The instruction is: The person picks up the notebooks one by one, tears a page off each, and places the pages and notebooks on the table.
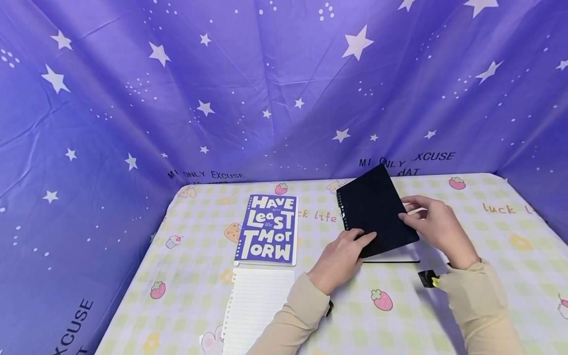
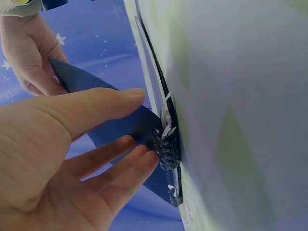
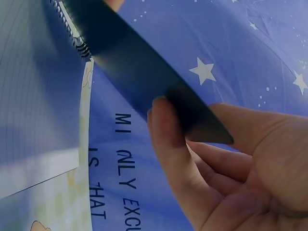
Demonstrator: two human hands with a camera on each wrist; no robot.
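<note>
A ring-bound notebook has its black cover point(image 1: 374, 207) lifted at a slant above its pages. My right hand point(image 1: 437, 227) pinches the cover's right edge between thumb and fingers. Near the binding, my left hand point(image 1: 339, 259) touches the lower left of the cover with fairly straight fingers. The black rings point(image 2: 167, 151) show beside those fingertips in the left wrist view. Lined pages point(image 3: 38, 120) lie beneath the raised cover in the right wrist view; in the head view the cover hides most of them.
Left of the black notebook lies a purple notebook cover point(image 1: 268, 229) with large white lettering. Below it is a lined white sheet point(image 1: 262, 301) with a punched edge. A checked cloth point(image 1: 443, 315) covers the table, and a purple starry curtain point(image 1: 266, 74) hangs behind and at the sides.
</note>
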